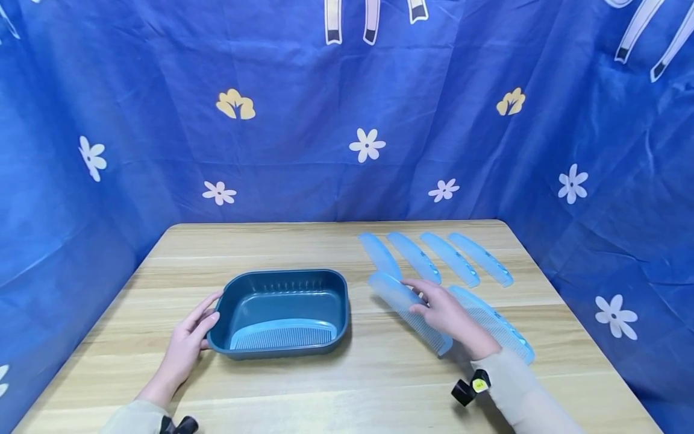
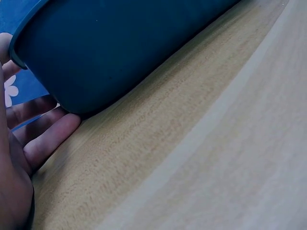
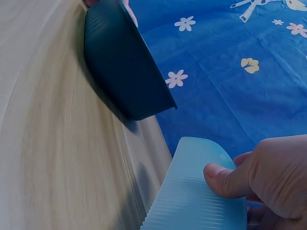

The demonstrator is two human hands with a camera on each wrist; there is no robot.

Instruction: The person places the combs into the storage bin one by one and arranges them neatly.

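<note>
My right hand (image 1: 440,307) pinches a translucent blue comb (image 1: 403,304) by its back edge, thumb on the near face. In the right wrist view, the comb (image 3: 194,191) is tilted and casts a shadow on the wood. My left hand (image 1: 187,340) holds the left end of a dark teal plastic basin (image 1: 279,355); in the left wrist view, its fingers (image 2: 53,136) lie against the outer wall and the thumb is at the rim. Inside the basin, another blue comb (image 1: 284,334) lies along the near wall.
Several blue combs, such as one farthest right (image 1: 481,258), lie slanted in a row at the back right of the wooden table (image 1: 325,401). One more comb (image 1: 499,322) lies beside my right forearm, partly hidden by it. A blue patterned cloth (image 1: 303,138) encloses the table's back and sides.
</note>
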